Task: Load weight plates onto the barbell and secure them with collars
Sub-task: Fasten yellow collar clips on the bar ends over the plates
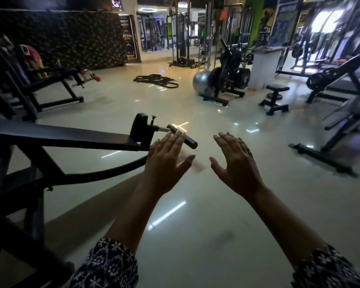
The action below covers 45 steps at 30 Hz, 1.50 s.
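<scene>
The floor (195,204) is pale, smooth and highly glossy, mirroring the lights. At left of the frame the bench pad (60,136) looks like matt black vinyl, on a steel frame (50,163) painted black. Its handle (188,142) is dark with a dull sheen, on a bright bare-metal rod (162,128). The grey ball (201,81) at upper centre is smooth and shiny, the ropes (156,80) coarse and matt. The sleeves (112,265) are black printed cloth; the left hand (166,161) and right hand (237,163) are bare skin.

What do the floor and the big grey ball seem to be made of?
The floor looks like polished tile or stone: pale, glossy, mirroring the lights. The grey ball looks like smooth rubber or vinyl, judging by its soft sheen.
</scene>
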Motion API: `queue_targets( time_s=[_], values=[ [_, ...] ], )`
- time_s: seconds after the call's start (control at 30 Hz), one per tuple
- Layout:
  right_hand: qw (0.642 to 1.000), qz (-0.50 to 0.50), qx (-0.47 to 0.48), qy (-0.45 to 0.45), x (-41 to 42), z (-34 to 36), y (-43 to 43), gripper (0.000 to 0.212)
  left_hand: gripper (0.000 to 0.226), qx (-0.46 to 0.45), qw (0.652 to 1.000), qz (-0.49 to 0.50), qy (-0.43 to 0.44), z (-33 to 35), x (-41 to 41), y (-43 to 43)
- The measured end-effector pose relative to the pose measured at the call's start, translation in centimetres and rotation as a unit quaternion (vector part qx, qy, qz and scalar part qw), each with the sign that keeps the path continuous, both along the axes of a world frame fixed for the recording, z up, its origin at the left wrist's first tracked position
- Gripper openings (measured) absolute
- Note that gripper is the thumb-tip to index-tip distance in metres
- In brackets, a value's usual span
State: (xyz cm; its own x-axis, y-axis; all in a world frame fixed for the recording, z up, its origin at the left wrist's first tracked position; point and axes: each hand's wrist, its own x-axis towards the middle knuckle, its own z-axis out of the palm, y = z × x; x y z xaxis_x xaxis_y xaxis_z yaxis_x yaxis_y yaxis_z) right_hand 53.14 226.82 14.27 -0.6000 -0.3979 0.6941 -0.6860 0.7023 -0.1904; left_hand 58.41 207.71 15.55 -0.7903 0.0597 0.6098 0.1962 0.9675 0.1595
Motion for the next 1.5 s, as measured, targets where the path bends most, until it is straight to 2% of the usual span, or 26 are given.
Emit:
queue_targets(
  time_s=[0.3,0.57,0.8,1.03,1.2,1.5],
  values=[
    [0.998,-0.046,0.034,0.008,-18.1,-2.1,2.9,0.057,0.064,0.028,0.999,-0.031,-0.025,-2.3,-19.3,2.6],
    [0.996,-0.073,0.045,-0.024,-33.7,-4.3,5.0,0.051,0.064,0.002,0.996,-0.051,-0.079,-4.8,-36.1,4.1],
    [0.995,-0.065,0.058,-0.049,-49.9,-7.8,7.8,0.049,0.062,-0.008,0.993,-0.046,-0.108,-8.4,-52.0,6.6],
    [0.992,-0.040,0.074,-0.090,-66.8,-8.3,10.3,0.050,0.061,0.003,0.992,-0.013,-0.129,-9.0,-67.7,9.2],
    [0.985,-0.019,0.100,-0.136,-77.7,-10.2,9.3,0.050,0.059,0.021,0.986,0.018,-0.161,-10.7,-77.6,8.9],
    [0.984,0.013,0.108,-0.141,-100.6,-11.5,2.6,0.048,0.055,0.027,0.986,0.061,-0.155,-12.7,-99.4,2.4]
  ],
)
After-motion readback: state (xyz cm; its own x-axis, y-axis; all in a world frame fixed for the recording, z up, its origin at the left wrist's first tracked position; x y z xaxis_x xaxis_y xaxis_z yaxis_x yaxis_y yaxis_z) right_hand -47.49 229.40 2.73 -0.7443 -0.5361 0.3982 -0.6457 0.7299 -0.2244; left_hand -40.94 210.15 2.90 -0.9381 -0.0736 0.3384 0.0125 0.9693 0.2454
